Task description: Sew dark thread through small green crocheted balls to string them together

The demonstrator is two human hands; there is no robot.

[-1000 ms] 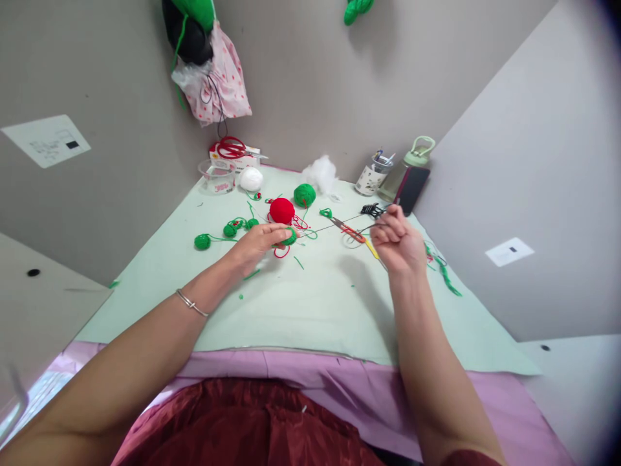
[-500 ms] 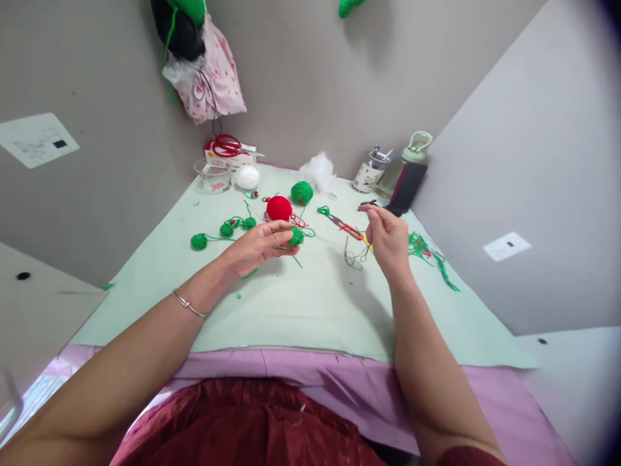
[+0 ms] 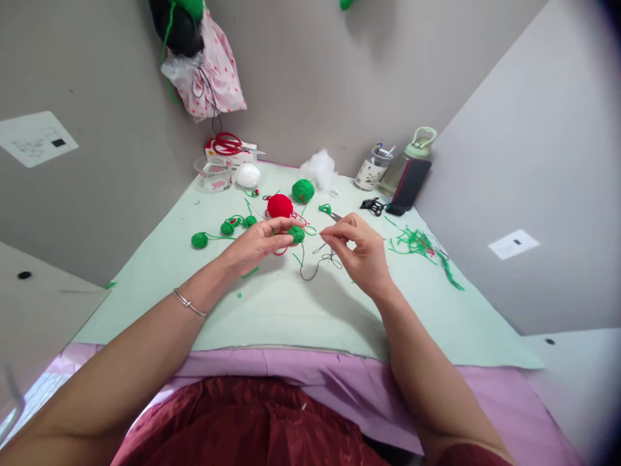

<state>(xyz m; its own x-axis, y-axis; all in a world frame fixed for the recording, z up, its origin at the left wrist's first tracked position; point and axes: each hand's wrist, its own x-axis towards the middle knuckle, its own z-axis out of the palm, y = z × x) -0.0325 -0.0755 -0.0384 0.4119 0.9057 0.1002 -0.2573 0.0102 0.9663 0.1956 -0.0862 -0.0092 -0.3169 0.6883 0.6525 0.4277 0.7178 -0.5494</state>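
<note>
My left hand [image 3: 262, 241] is closed on a small green crocheted ball [image 3: 296, 234], held between thumb and fingers above the table. My right hand [image 3: 356, 249] pinches a thin, pale sewing needle [image 3: 313, 231] that points toward the ball. Dark grey thread [image 3: 310, 277] hangs from the ball and loops under my right hand. Scissors [image 3: 334, 217] lie partly hidden behind that hand, with only the blades showing. Behind the green ball are a red yarn ball [image 3: 280, 206] and a green yarn ball [image 3: 303, 191].
Small green crocheted balls [image 3: 199, 240] with yarn tails lie at left. Green yarn scraps [image 3: 417, 241] and a black claw clip [image 3: 372, 206] are at right. White stuffing [image 3: 320, 169], a pen cup [image 3: 372, 169], a bottle [image 3: 405, 165], a phone [image 3: 411, 186] and a clear tub [image 3: 213, 176] stand behind.
My right hand has come left and down from above the scissors to beside the green ball, uncovering the claw clip. The grey thread now stretches to the ball. My left hand stays in place.
</note>
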